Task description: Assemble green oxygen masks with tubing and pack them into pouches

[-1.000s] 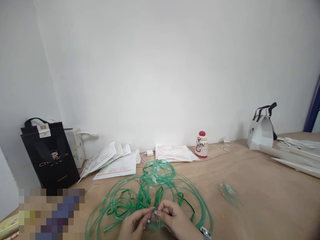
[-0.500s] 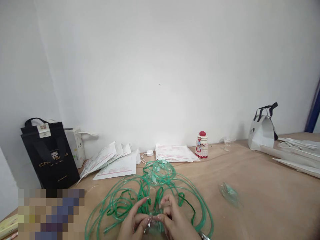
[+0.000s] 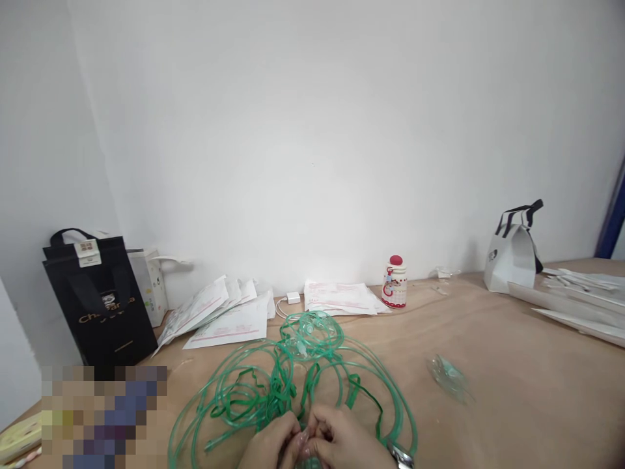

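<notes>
My left hand (image 3: 276, 441) and my right hand (image 3: 336, 436) meet at the bottom centre, fingers curled and thumbs together. Both are closed on a clear, greenish oxygen mask (image 3: 309, 463), mostly hidden under the fingers. Just beyond the hands lies a heap of coiled green tubing (image 3: 234, 391) with dark green elastic straps (image 3: 361, 389) tangled in it. Clear masks (image 3: 300, 348) rest on the coils at the far side of the heap. A watch (image 3: 400, 454) is on my right wrist.
Right of the coils lies a clear mask piece (image 3: 450, 372). White packets (image 3: 229, 326) and more packets (image 3: 342, 298) lie along the wall, near a bottle (image 3: 394, 283). A black bag (image 3: 105, 306) stands left, a white bag (image 3: 510, 264) right. Long white packages (image 3: 581, 319) lie far right.
My hands have drawn closer together and a little lower, with the fingers curling in from a spread pose. The mask between them is now more covered.
</notes>
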The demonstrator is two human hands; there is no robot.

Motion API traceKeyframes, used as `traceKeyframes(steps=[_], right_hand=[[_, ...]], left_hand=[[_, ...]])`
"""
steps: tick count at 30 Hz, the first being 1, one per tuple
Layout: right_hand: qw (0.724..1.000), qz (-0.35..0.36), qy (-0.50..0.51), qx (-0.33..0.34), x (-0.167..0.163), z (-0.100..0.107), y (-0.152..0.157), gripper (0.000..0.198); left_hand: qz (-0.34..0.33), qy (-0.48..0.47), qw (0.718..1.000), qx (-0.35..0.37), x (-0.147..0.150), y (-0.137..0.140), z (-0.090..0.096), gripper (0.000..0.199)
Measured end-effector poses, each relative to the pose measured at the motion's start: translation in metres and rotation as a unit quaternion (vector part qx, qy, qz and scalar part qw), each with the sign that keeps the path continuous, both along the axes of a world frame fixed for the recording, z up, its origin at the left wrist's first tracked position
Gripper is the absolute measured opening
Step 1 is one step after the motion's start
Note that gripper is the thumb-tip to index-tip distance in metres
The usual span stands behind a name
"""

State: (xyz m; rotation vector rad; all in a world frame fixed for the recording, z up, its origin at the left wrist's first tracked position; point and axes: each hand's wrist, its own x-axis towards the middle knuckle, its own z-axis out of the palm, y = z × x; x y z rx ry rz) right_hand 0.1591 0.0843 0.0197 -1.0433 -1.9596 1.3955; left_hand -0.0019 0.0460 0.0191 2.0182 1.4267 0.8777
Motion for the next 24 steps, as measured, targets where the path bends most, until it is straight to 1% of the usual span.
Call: traceKeyframes(steps=[3, 6, 8, 11, 14, 16, 18, 19, 21, 24], right_hand=[[0.999, 0.036, 0.022, -0.017, 0.001, 0.005, 0.001, 0.013], [0.997, 0.067, 0.034, -0.018, 0.004, 0.010, 0.005, 0.032], [0.997, 0.068, 0.032, -0.022, 0.005, 0.011, 0.007, 0.040], [0.996, 0.067, 0.053, -0.031, 0.003, 0.008, 0.008, 0.037], [0.997, 0.049, 0.057, 0.008, 0.002, 0.010, 0.007, 0.027], [0.998, 0.037, 0.036, 0.045, 0.004, 0.015, 0.006, 0.022], [0.996, 0.031, 0.017, 0.081, 0.008, 0.020, 0.005, 0.020], [0.995, 0.030, 0.009, 0.097, 0.010, 0.023, 0.005, 0.020], [0.992, 0.030, -0.009, 0.126, 0.013, 0.027, 0.004, 0.017], [0.985, 0.037, -0.041, 0.161, 0.015, 0.031, 0.001, 0.012]], left_hand=[[0.014, 0.011, 1.000, 0.006, 0.000, 0.000, 0.002, 0.026], [0.037, -0.031, 0.999, 0.002, 0.000, 0.000, 0.002, 0.028], [0.052, -0.061, 0.997, -0.007, 0.001, 0.001, 0.000, 0.029], [0.071, -0.110, 0.991, -0.030, 0.001, 0.002, -0.005, 0.032], [0.103, -0.169, 0.980, -0.036, -0.003, 0.004, -0.004, 0.036], [0.132, -0.238, 0.961, -0.059, -0.006, 0.005, 0.002, 0.038], [0.145, -0.310, 0.935, -0.097, -0.009, 0.006, 0.009, 0.040], [0.142, -0.330, 0.926, -0.114, -0.010, 0.006, 0.012, 0.041], [0.112, -0.334, 0.925, -0.140, -0.008, 0.005, 0.016, 0.041], [0.033, -0.315, 0.928, -0.195, -0.001, 0.002, 0.016, 0.039]])
